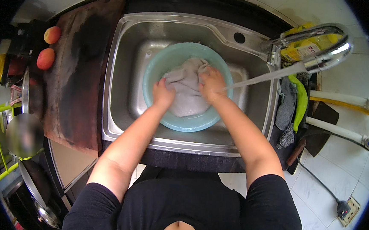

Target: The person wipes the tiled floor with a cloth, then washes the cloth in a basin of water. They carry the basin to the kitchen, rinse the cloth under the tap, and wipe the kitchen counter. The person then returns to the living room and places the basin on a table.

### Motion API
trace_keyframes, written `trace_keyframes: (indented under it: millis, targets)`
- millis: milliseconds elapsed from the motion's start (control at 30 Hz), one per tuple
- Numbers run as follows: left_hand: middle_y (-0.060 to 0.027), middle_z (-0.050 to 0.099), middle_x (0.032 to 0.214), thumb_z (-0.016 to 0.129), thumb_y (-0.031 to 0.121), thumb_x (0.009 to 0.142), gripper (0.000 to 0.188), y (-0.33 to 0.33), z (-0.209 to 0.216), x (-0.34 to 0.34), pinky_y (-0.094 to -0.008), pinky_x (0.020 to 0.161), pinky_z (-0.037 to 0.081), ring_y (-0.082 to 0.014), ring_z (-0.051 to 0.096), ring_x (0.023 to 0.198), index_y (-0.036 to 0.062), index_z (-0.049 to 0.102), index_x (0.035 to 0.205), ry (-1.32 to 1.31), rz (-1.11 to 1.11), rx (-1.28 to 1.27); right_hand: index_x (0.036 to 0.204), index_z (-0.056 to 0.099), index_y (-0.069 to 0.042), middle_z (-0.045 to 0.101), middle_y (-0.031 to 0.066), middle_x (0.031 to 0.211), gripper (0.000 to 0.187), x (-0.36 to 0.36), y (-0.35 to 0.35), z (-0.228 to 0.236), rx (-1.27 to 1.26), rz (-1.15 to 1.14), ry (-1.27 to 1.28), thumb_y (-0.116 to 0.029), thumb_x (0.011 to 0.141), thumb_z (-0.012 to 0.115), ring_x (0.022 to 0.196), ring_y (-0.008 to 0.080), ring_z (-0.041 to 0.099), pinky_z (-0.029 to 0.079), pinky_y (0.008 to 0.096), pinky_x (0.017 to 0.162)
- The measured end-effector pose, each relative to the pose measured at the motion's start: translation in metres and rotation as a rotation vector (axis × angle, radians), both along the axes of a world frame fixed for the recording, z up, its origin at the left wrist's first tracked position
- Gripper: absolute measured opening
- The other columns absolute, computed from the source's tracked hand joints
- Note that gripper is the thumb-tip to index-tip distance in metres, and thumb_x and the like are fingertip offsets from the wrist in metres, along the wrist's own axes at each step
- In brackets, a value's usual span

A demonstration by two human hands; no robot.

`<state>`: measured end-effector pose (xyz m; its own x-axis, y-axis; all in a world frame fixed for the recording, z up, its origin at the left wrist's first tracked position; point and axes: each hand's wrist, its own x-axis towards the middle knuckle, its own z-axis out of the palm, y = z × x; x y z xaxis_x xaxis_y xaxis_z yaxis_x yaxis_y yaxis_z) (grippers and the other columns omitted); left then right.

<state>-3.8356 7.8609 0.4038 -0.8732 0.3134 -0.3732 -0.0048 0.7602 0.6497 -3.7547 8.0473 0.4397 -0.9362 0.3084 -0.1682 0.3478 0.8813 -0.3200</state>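
Note:
A wet pale grey cloth (188, 87) lies bunched in a light blue-green round basin (192, 125), which stands inside the steel sink (126, 89). My left hand (163, 94) grips the cloth at its left side, fingers curled into it. On the right side of the cloth, my right hand (212, 83) has its fingers closed on the fabric, the tips partly hidden in the folds. From the chrome faucet (325, 58) a stream of water (259, 79) runs down leftward to the basin beside my right wrist.
Left of the sink lies a dark-stained board (78, 73) with two red apples (46, 58) at its far left edge. Grey cloths (286, 105), a long bright green item (299, 101) and yellow bottles (300, 50) crowd the right edge. A plug (343, 209) sits in a socket lower right.

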Motion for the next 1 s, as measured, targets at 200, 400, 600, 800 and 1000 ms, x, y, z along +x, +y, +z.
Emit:
trace_keyframes:
  millis: [200,400,600,800,1000]
  targets:
    - [-0.0242,-0.010,0.142,0.067,0.020,0.068,0.089,0.014,0.036,0.031,-0.0447,0.105,0.018,-0.0509,0.008,0.127,0.0065,0.015,0.139,-0.232,-0.507,-0.373,0.121,0.048,-0.014,0.030,0.0143,0.136,0.066,0.024,-0.047,-0.073,0.271,0.067,0.052,-0.043,0.065,0.067,0.129,0.0373,0.017,0.014,0.0586,0.101]
    - [-0.0188,0.023,0.140,0.065,0.021,0.074,0.075,-0.013,-0.030,0.001,-0.0375,0.101,0.028,-0.0333,0.032,0.124,0.0064,0.025,0.136,-0.178,0.033,0.303,0.125,0.043,-0.012,0.032,0.0151,0.135,0.068,-0.006,-0.015,-0.028,0.013,0.132,-0.205,-0.029,0.064,0.069,0.125,0.0363,0.026,0.024,0.0471,0.101]
    - [-0.0172,0.037,0.133,0.050,0.045,0.083,0.065,0.001,-0.039,-0.005,-0.0362,0.097,0.033,-0.0264,0.040,0.117,0.0051,0.032,0.131,-0.928,0.467,0.957,0.117,0.049,-0.010,0.046,0.0158,0.119,0.055,-0.022,-0.086,-0.039,-1.019,-0.460,0.412,-0.008,0.063,0.059,0.110,0.0313,0.046,0.036,0.0370,0.095]
    - [-0.0140,0.049,0.120,0.048,0.059,0.079,0.067,-0.004,0.030,-0.007,-0.0437,0.087,0.042,-0.0282,0.050,0.105,0.0091,0.042,0.125,-1.416,0.587,1.088,0.101,0.057,-0.010,0.054,0.0130,0.100,0.041,-0.003,-0.130,0.057,-0.689,0.187,0.378,-0.015,0.061,0.060,0.087,0.0316,0.055,0.046,0.0384,0.076]
    - [-0.0153,0.050,0.117,0.046,0.044,0.087,0.053,-0.008,-0.025,0.006,-0.0384,0.088,0.041,-0.0270,0.050,0.105,0.0041,0.044,0.122,-1.393,0.539,1.163,0.088,0.059,-0.011,0.056,0.0106,0.095,0.030,-0.019,-0.078,0.005,-0.293,0.079,0.320,-0.025,0.061,0.060,0.079,0.0309,0.057,0.047,0.0410,0.067]
